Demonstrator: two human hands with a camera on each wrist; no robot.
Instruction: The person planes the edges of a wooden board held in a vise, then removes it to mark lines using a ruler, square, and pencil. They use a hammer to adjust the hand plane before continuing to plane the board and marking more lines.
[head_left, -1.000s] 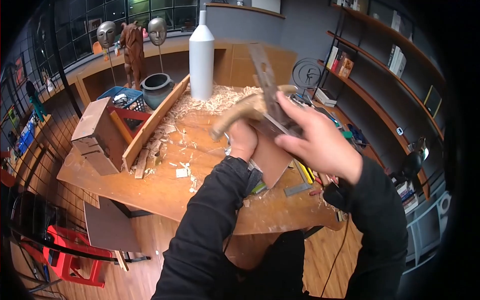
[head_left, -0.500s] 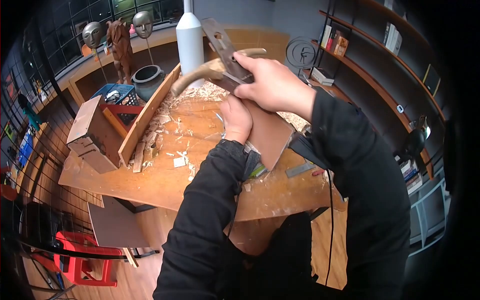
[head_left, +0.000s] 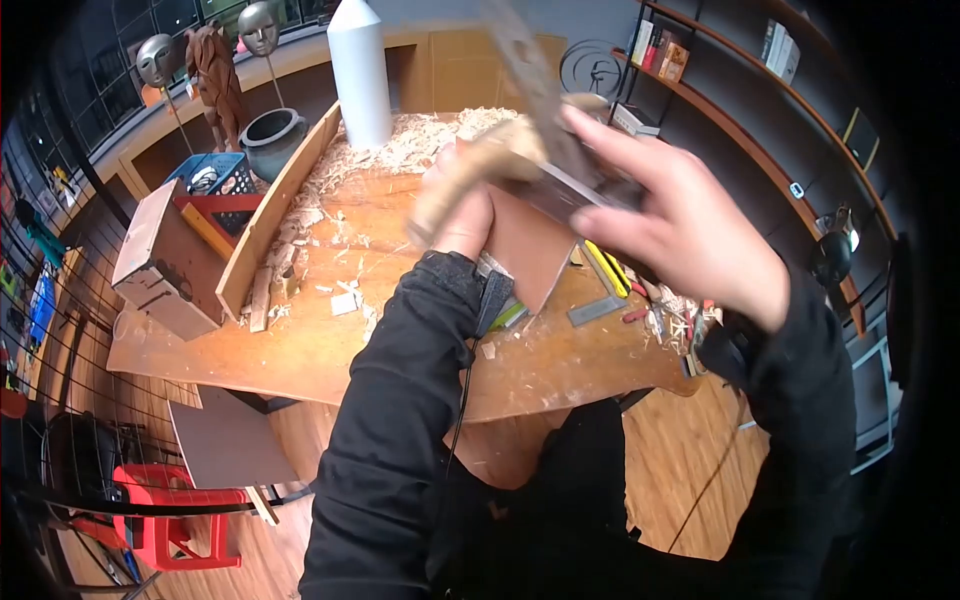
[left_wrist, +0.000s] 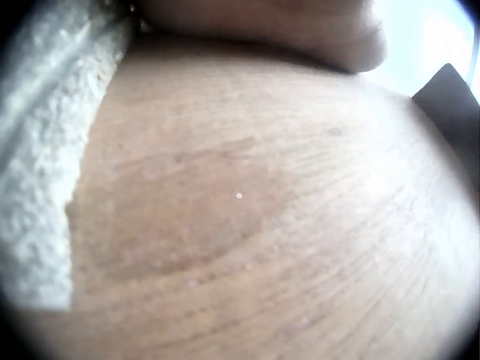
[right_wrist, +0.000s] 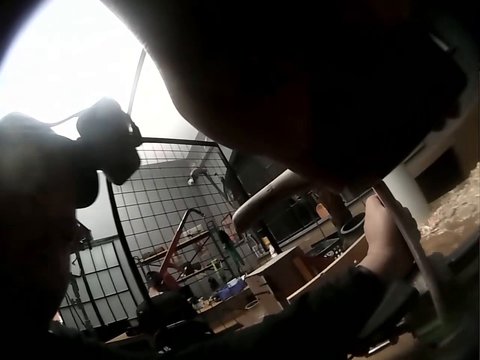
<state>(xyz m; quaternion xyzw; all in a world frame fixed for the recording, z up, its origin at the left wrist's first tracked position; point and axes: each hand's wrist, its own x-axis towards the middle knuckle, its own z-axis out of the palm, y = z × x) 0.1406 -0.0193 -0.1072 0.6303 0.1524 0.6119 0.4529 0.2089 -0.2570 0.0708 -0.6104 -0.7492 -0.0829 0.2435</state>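
My right hand [head_left: 690,215] grips a hand plane [head_left: 560,150] with a curved wooden handle [head_left: 465,190], thumb and fingers along its body. The plane is blurred and lies across the top of a flat brown wooden board [head_left: 530,245], which stands tilted on the worktable [head_left: 400,365]. My left hand [head_left: 465,218] holds the board by its left side, just below the plane's handle; its fingers are mostly hidden. In the right wrist view the left hand [right_wrist: 386,240] shows against the board's edge. The left wrist view is filled by skin and a grey cuff [left_wrist: 37,172].
Wood shavings [head_left: 420,135] heap at the back beside a white bottle-shaped vase [head_left: 360,80]. A long plank [head_left: 275,215] and a wooden box [head_left: 170,265] stand left. To the right lie a yellow-handled tool [head_left: 607,268], a metal square [head_left: 595,310] and small tools.
The right hand and plane went forward and left, then came back right towards the body. The left hand stays on the board. The head view has shifted slightly.
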